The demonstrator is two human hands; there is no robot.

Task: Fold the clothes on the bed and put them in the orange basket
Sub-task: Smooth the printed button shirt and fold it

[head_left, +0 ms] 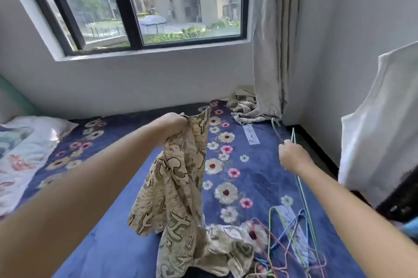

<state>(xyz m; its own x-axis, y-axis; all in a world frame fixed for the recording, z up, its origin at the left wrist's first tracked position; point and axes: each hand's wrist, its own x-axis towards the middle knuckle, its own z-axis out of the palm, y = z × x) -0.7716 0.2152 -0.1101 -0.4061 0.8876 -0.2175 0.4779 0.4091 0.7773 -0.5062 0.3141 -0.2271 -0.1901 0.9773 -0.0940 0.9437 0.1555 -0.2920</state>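
Both hands are working apart over the bed: the left hand (178, 122) is gripping a beige patterned garment (178, 187) by a bunched upper edge and lifting it so the cloth is hanging down in loose folds, its lower end trailing onto another crumpled piece of the same print (228, 248) lying at the near edge. That raised grip is probably letting the fabric drop open so its shape can be read before folding. The right hand (291, 155) is curling round a thin green wire hanger (302, 185) near the bed's right side — seemingly drawing it clear of the cloth and toward the tangle of coloured hangers (291, 241) piling up at the lower right, which is keeping the middle of the bed open for folding. The blue flowered blanket (255, 178) is covering the mattress; a pillow (34, 128) is lying at the left, and another rumpled cloth (246, 112) is sitting at the far corner below the grey curtain (269, 40). A dark-framed window (135, 6) is looking out on apartment blocks, and a white garment (382, 124) is hanging at the right. No orange basket is showing in this view, so nothing appears folded or stowed yet.
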